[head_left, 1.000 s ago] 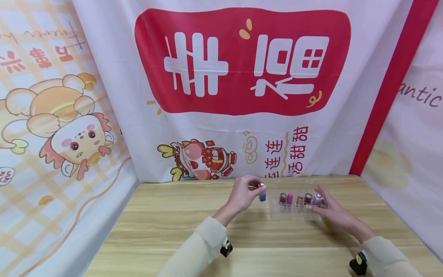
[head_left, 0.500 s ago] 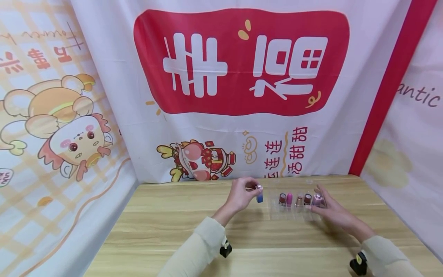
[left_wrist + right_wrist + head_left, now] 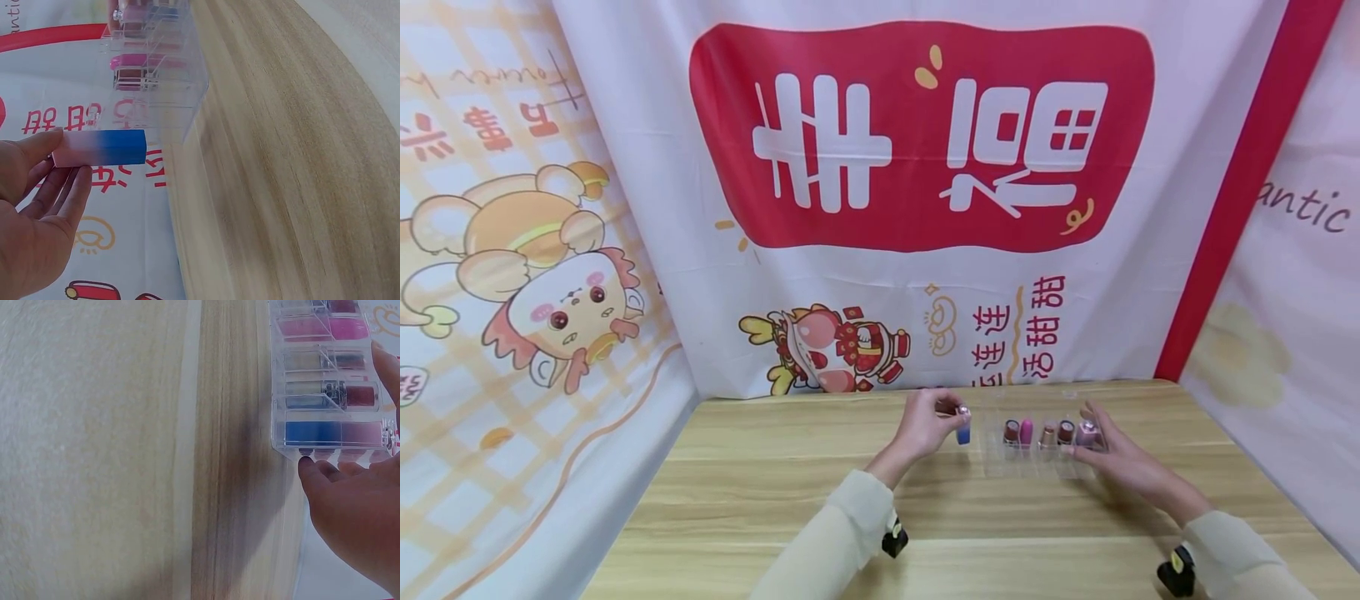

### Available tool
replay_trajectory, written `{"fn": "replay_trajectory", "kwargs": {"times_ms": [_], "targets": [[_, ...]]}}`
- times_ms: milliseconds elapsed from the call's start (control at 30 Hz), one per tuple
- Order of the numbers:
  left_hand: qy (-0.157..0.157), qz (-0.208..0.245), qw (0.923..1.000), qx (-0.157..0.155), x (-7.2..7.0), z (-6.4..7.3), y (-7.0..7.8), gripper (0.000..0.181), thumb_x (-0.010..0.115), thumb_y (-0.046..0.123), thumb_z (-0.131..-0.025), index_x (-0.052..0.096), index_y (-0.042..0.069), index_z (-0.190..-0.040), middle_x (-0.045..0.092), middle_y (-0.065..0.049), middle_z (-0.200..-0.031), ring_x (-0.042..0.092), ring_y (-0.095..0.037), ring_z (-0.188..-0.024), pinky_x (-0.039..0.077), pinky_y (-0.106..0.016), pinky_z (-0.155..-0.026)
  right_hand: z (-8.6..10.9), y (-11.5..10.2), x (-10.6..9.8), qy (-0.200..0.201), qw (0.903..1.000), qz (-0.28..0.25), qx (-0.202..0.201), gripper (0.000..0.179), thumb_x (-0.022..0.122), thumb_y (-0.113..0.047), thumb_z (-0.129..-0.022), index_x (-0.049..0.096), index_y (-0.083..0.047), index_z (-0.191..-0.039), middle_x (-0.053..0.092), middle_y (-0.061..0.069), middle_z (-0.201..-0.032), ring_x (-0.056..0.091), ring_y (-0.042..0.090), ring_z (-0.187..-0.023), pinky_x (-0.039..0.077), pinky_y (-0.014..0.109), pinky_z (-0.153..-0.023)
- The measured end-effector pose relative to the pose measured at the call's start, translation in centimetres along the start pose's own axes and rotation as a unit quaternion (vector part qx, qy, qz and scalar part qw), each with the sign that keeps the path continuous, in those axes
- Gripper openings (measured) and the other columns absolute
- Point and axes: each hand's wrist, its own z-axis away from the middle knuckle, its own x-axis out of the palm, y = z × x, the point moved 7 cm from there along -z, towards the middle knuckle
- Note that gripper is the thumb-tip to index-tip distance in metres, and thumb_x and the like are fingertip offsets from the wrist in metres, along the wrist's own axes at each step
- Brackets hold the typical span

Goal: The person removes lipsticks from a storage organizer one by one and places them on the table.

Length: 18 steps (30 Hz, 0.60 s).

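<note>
Between thumb and fingertips, my left hand (image 3: 923, 425) pinches a square lipstick tube (image 3: 103, 148), fading from pink at the held end to blue. In the head view it hangs blue end down, just left of a clear plastic lipstick organizer (image 3: 1006, 468). My right hand (image 3: 1123, 457) grips the organizer's right end, thumb on the near side and fingers against the end wall. Lipsticks stand in its slots, among them a bright pink one (image 3: 1026, 432) and a gold-toned one (image 3: 1048, 435). A similar blue-and-pink lipstick (image 3: 334, 433) fills the end slot beside my right hand.
The organizer rests toward the back of a wood-grain table (image 3: 760, 500). A white cloth with a red printed panel (image 3: 917, 225) hangs right behind it. Printed cloths (image 3: 535, 350) also flank the table on both sides.
My left hand has shifted slightly left and down with the lipstick, leaving a little more gap to the organizer. My right hand and the organizer stay in place.
</note>
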Motion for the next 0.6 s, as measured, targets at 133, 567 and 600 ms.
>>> {"fn": "replay_trajectory", "kwargs": {"times_ms": [133, 567, 600], "targets": [[-0.003, 0.001, 0.9999, -0.010, 0.4, -0.2, -0.4, 0.006, 0.078, 0.007, -0.090, 0.075, 0.008, -0.094, 0.073, 0.002, -0.089, 0.068, -0.006, -0.083, 0.059, -0.021, -0.074, 0.0, 0.1, 0.0, 0.001, 1.0000, 0.002, 0.000, 0.106, 0.066, -0.039, -0.100, -0.017, -0.014, -0.162, -0.003, 0.031, -0.166, 0.004, 0.061, -0.147, 0.007, 0.080, -0.111], [-0.009, -0.001, 0.9998, -0.018, 1.5, -0.6, -1.7, 0.008, 0.080, 0.004, -0.088, 0.075, 0.007, -0.093, 0.074, 0.001, -0.087, 0.068, -0.007, -0.080, 0.058, -0.021, -0.074, 0.1, 0.3, 0.0, 0.004, 1.0000, 0.003, 0.007, 0.106, 0.066, -0.040, -0.099, -0.015, -0.015, -0.163, -0.002, 0.031, -0.166, 0.004, 0.061, -0.147, 0.008, 0.082, -0.108], [-0.010, -0.001, 0.9998, -0.019, 1.6, -0.6, -1.8, 0.008, 0.080, 0.004, -0.088, 0.075, 0.007, -0.093, 0.074, 0.001, -0.087, 0.068, -0.007, -0.080, 0.058, -0.021, -0.074, 0.1, 0.3, 0.0, 0.004, 1.0000, 0.003, 0.008, 0.106, 0.066, -0.040, -0.099, -0.015, -0.015, -0.163, -0.002, 0.030, -0.166, 0.004, 0.061, -0.147, 0.008, 0.082, -0.108]]}}
